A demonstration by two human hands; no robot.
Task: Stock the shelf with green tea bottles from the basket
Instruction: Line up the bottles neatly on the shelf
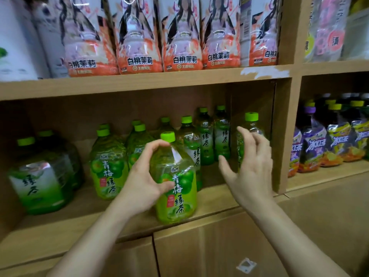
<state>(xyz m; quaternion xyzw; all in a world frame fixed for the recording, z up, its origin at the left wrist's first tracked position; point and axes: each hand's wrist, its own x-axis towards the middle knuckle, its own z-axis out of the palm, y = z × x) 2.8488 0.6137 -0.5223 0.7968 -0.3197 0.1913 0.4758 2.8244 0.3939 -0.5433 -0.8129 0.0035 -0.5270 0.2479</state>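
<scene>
**A:** Where is the green tea bottle (175,186) now?

**B:** It stands upright at the front edge of the shelf (219,204), a little right of the shelf's middle. My left hand (143,176) grips it from the left, with the fingers curled round its clear shoulder and the thumb on the label.

**A:** What does it look like?

**B:** It is squat and wide, made of clear plastic, with pale yellow-green tea inside and a bright lime cap. The label is yellow-green with round green plums, black brush characters running down it and a small red square. Glare streaks the bare plastic above the label.

**A:** And your right hand (249,166)?

**B:** It is spread wide and holds nothing, raised over the right part of the shelf. It is in front of a slimmer bottle (251,122) at the shelf's right end, and I cannot tell whether my fingertips touch that one.

**A:** What else is on the shelf?

**B:** A matching plum bottle (108,166) stands left of the middle. A big jug (40,182) with a green and white label is at the left end, and tall narrow bottles (221,136) stand toward the back. Pink peach packs (179,47) sit on the board above the shelf. Purple and yellow iced tea bottles (319,140) fill the bay past the shelf's right wall.
</scene>
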